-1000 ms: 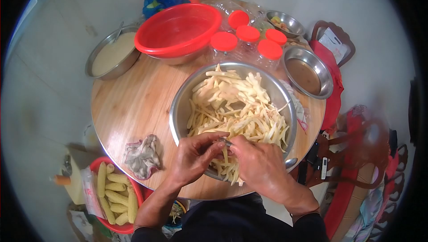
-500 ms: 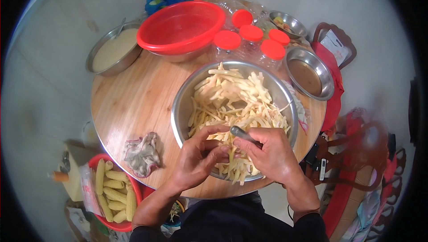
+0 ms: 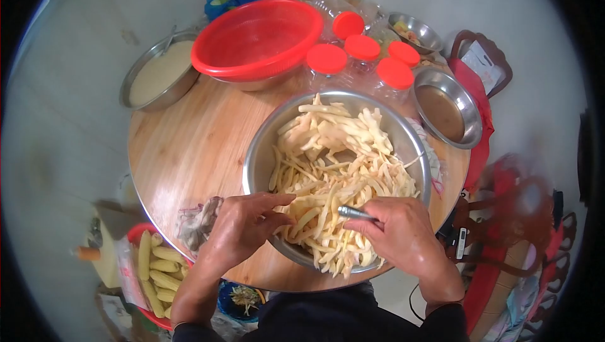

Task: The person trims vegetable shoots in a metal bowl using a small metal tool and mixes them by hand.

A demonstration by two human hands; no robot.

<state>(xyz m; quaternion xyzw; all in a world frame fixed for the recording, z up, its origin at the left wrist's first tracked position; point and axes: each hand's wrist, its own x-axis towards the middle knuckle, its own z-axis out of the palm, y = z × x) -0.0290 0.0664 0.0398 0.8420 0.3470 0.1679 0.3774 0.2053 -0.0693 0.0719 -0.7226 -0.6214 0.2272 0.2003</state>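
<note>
A large steel bowl [image 3: 257,147] stands before me, heaped with pale, finger-like pieces that look like chicken feet [image 3: 343,131]. My right hand [image 3: 403,232] is closed around a small tool with a grey metal handle [image 3: 357,213]; its working end is hidden by the fingers. This hand is over the bowl's near right part. At the near left rim, my left hand [image 3: 249,225] has thumb and fingers apart, with nothing visible between them. A crumpled grey-white cloth [image 3: 196,223] lies on the table just beyond its wrist.
Behind the bowl are a red basin [image 3: 258,36] and several clear jars with red lids [image 3: 328,58]. A steel bowl of beige liquid [image 3: 157,77] stands left, one of brown liquid [image 3: 441,112] right. Below left, a red tub holds corn cobs [image 3: 165,266].
My left hand has moved left, away from the right hand, to the bowl's rim. My right hand has shifted slightly right and down, still holding the tool. The view has shifted slightly.
</note>
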